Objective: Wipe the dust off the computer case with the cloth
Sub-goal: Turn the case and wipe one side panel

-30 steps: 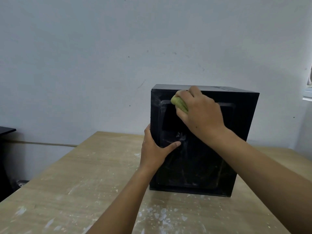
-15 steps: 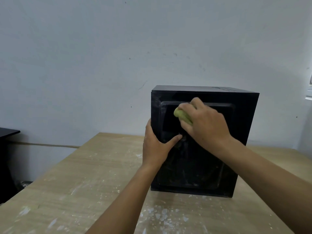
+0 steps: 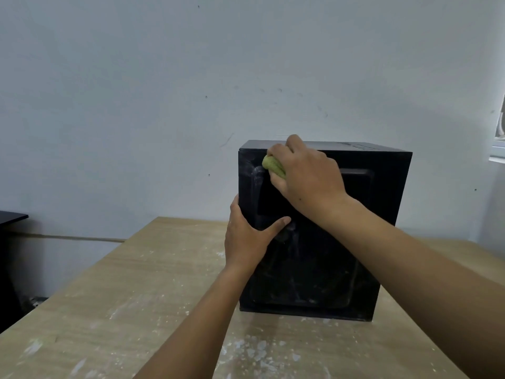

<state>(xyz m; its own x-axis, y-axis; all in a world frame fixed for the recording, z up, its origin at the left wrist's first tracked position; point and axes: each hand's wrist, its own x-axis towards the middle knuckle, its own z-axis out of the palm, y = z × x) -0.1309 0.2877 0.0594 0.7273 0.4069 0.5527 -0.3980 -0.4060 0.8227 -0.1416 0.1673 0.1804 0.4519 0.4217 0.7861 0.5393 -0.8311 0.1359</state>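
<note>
The computer case (image 3: 314, 255), a black box, stood upright on the far right part of the desk (image 3: 123, 310), close to the pale wall (image 3: 136, 105) behind it. Its near face showed pale smears of dust, thickest by the upper left corner and down the middle.

The right hand (image 3: 308, 176) reached in from the right with its fingers curled round a balled-up green cloth (image 3: 273, 166). It pressed the cloth against the upper left corner of the case's near face, with one finger over the top edge.

The left hand (image 3: 246, 239) gripped the left edge of the case about halfway up. Its thumb lay stretched across the near face, and its fingers went round the left side, out of sight.

White flecks (image 3: 259, 351) were scattered over the wooden desk in front of the case. A black surface (image 3: 11, 217) showed at the far left edge, and part of a window frame (image 3: 498, 149) at the right edge.
</note>
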